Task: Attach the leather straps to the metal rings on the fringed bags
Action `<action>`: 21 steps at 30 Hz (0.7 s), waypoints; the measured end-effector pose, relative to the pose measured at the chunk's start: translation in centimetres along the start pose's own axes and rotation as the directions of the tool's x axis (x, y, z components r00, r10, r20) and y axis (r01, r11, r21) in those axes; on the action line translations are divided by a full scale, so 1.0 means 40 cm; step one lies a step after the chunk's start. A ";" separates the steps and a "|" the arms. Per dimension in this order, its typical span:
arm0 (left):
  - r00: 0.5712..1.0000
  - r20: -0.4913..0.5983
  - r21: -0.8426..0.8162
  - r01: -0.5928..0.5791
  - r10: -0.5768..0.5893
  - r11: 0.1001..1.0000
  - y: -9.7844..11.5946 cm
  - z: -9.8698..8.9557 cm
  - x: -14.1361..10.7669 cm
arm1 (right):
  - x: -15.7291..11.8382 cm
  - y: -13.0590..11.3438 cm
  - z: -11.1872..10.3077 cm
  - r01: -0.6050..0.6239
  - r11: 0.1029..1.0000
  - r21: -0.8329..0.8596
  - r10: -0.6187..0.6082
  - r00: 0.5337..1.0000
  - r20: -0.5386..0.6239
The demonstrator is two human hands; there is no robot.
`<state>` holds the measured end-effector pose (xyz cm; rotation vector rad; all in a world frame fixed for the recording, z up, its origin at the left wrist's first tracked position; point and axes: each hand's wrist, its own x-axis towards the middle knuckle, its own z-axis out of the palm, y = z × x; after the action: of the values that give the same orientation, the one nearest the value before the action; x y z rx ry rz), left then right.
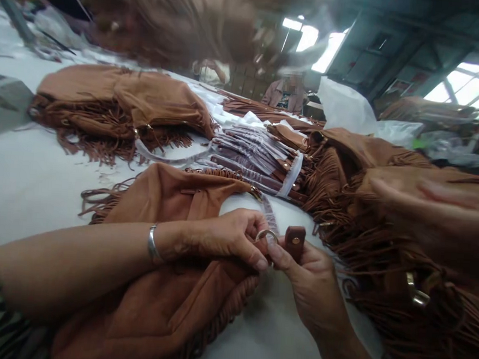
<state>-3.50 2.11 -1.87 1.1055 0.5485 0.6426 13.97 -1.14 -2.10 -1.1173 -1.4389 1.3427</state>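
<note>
A brown suede bag [148,304] with fringes lies on the white table under my left forearm. My left hand [231,236], a silver bracelet [153,243] at its wrist, pinches a metal ring [267,235] at the bag's edge. Close against it, my right hand [312,280] has its thumb at the ring and also holds a dark brown leather tab [295,242] with a brass stud, upright between its fingers. The fingertips of both hands nearly meet at the ring, and what lies between them is partly hidden.
Another fringed bag [126,98] lies at the back left. Plastic-wrapped straps [257,153] are bundled behind my hands. More fringed bags [348,154] are piled at the right, where another person's blurred hand [434,204] reaches in. A person [284,95] is farther back.
</note>
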 end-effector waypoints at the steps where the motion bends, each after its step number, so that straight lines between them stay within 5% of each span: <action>1: 1.000 0.009 0.013 0.015 -0.015 1.000 0.000 -0.001 -0.001 | -0.001 0.000 0.002 0.009 1.000 -0.012 -0.009 1.000 -0.004; 10: 0.963 0.249 -0.147 0.141 -0.101 0.979 0.011 -0.024 -0.013 | -0.001 0.001 -0.003 0.043 0.999 -0.022 -0.044 0.998 -0.049; 14: 0.959 0.257 0.185 0.071 -0.118 0.980 0.010 -0.025 -0.006 | -0.008 -0.034 -0.025 0.119 0.964 -0.236 -0.105 0.992 0.070; 18: 0.946 0.261 0.405 0.072 -0.190 0.911 -0.004 -0.005 0.011 | -0.024 -0.068 -0.045 0.381 0.705 -0.598 -0.248 0.923 0.294; 21: 0.926 0.235 0.471 0.159 -0.297 0.868 -0.029 0.008 0.027 | -0.033 -0.060 -0.062 0.512 0.501 -0.697 -0.259 0.858 0.444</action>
<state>-2.30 2.32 -2.92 1.5100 0.5661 0.1259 16.53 -1.88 0.43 -1.0186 -2.4893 0.4747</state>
